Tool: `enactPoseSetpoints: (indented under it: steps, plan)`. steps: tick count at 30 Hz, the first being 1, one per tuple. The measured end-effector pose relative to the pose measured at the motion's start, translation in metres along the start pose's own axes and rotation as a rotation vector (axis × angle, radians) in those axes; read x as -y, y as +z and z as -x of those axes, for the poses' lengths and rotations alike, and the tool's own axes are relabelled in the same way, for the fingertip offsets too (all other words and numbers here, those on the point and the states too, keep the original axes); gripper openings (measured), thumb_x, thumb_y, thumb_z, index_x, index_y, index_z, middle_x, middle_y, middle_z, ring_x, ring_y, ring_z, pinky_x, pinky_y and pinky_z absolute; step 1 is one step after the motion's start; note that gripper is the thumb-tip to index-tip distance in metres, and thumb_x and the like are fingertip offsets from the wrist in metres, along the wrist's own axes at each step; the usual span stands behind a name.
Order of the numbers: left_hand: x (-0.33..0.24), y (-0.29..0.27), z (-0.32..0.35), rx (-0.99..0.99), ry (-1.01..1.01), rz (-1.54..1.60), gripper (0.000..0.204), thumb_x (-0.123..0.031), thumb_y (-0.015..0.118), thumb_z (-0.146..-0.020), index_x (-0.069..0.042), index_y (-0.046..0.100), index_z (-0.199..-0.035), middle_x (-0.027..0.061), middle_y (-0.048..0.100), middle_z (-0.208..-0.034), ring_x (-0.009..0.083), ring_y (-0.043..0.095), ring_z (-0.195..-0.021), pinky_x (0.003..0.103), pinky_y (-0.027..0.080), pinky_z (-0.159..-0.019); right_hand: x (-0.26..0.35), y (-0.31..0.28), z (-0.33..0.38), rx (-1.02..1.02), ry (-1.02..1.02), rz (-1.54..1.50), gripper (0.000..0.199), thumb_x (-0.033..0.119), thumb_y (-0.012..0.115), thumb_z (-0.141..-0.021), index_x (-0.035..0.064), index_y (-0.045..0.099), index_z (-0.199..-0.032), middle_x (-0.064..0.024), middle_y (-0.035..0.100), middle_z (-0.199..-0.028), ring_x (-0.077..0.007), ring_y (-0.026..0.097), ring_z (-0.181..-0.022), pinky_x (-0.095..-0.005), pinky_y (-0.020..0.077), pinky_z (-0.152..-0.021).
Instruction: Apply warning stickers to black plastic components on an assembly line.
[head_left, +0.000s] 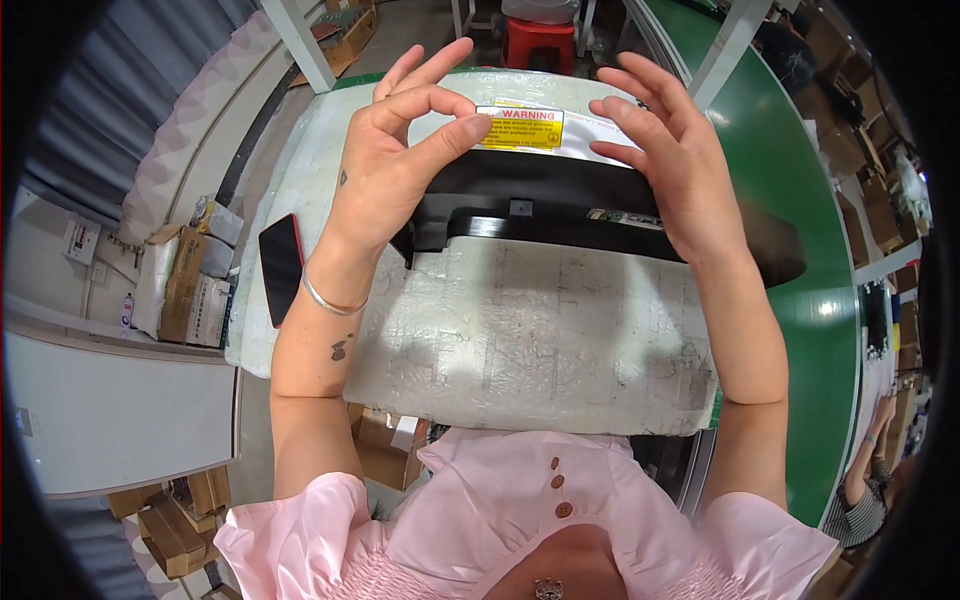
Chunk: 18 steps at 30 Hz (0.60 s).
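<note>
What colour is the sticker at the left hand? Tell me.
The sticker is mostly yellow, its upper band whitish with red lettering; best in the head view.

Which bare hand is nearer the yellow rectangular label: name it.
The bare left hand: its thumb and forefinger close on the yellow label's edge; a visible gap separates the bare right hand from it.

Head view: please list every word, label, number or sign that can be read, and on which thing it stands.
Yellow-and-white label at the left hand: large red heading, legible, wording not reproduced here; dark lines beneath, too small to read surely.
White carton at left: dark print, too blurred to read.
White wall box: small marks, too small to read.
</note>
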<state>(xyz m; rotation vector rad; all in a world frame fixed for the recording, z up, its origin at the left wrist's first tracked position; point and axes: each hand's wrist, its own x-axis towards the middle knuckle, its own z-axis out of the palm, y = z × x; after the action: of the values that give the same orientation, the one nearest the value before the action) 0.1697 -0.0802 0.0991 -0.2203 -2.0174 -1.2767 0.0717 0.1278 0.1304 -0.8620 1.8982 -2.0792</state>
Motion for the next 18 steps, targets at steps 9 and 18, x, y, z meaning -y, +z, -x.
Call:
enactPoseSetpoints:
  steps: [9,18]
  plan:
    - [0.002,-0.001,-0.004,0.09,-0.027,0.041,0.009,-0.019,0.075,-0.08,-0.011,0.074,-0.084,0.0108,0.059,-0.131,0.0299,0.029,-0.139,0.046,0.017,-0.114,-0.01,-0.004,-0.011,0.304,-0.107,0.244,0.027,0.03,0.069,-0.088,0.0031,0.065,-0.088,-0.0049,0.059,-0.115,-0.0086,0.054,-0.079,-0.0239,0.0442,-0.065]
    - [-0.005,0.004,0.002,0.088,0.072,-0.342,0.008,-0.013,0.075,-0.075,-0.008,0.07,-0.073,0.0112,0.061,-0.128,0.0306,0.039,-0.134,0.043,0.024,-0.111,-0.02,0.0,-0.014,0.352,-0.172,0.35,0.024,0.021,0.064,-0.088,-0.0008,0.063,-0.078,-0.0093,0.059,-0.114,-0.0107,0.056,-0.076,-0.028,0.0461,-0.065]
